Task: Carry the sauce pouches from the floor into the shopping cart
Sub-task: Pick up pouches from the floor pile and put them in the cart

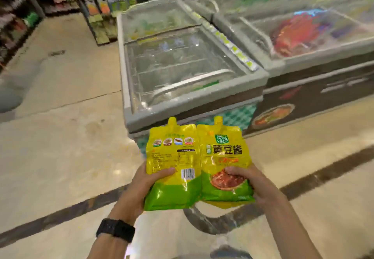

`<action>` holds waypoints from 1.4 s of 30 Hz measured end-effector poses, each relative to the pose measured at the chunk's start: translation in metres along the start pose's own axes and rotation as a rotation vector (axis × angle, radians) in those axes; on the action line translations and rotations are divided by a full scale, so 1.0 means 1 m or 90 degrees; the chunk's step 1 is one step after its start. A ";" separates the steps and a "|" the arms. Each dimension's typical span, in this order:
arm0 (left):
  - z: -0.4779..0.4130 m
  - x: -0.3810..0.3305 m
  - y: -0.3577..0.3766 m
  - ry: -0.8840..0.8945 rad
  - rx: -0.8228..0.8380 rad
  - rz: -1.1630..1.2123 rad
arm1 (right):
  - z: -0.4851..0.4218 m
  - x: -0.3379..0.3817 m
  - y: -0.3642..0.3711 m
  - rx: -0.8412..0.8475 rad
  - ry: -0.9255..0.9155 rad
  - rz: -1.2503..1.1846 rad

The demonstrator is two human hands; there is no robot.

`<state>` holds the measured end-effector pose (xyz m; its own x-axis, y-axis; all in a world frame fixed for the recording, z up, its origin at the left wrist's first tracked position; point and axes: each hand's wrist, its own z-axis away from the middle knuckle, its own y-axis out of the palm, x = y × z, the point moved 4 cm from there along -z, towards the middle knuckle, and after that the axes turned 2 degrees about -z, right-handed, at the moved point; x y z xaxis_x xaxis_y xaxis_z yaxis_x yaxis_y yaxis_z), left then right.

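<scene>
I hold two yellow-green sauce pouches side by side in front of me, spouts pointing up. My left hand grips the left pouch, whose back with a barcode faces me. My right hand grips the right pouch, front label and red sauce picture toward me. Both pouches are lifted above the tiled floor. A curved grey metal bar shows just below the pouches; I cannot tell whether it belongs to the cart. A black watch sits on my left wrist.
A chest freezer with a glass lid stands straight ahead, a second freezer to its right. Product shelves line the far left and the back. Beige tiled floor with a dark stripe spreads left and below.
</scene>
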<state>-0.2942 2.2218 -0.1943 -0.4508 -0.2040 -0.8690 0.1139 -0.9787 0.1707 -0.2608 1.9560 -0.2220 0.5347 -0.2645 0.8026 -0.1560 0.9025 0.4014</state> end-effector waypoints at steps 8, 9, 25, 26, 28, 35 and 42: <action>-0.069 -0.004 0.232 -0.041 0.281 -0.113 | 0.100 0.043 -0.173 -0.246 -0.127 -0.146; -0.078 -0.001 0.257 -0.056 0.315 -0.136 | 0.113 0.044 -0.191 -0.288 -0.140 -0.164; -0.226 0.038 0.665 -0.174 0.624 -0.260 | 0.173 0.143 -0.487 -0.616 -0.213 -0.333; -0.233 0.040 0.693 -0.182 0.637 -0.260 | 0.178 0.154 -0.507 -0.633 -0.211 -0.338; -0.242 0.045 0.748 -0.201 0.663 -0.263 | 0.193 0.173 -0.547 -0.663 -0.212 -0.346; -0.261 0.073 0.930 -0.232 0.762 -0.314 | 0.234 0.208 -0.679 -0.741 -0.267 -0.397; -0.290 0.110 1.114 -0.230 0.761 -0.357 | 0.267 0.254 -0.852 -0.702 -0.324 -0.418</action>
<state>0.0395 1.1158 -0.2343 -0.4077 0.4079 -0.8170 -0.9025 -0.3158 0.2927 -0.2138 1.0291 -0.2424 -0.1437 -0.6202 0.7712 0.8638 0.3016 0.4036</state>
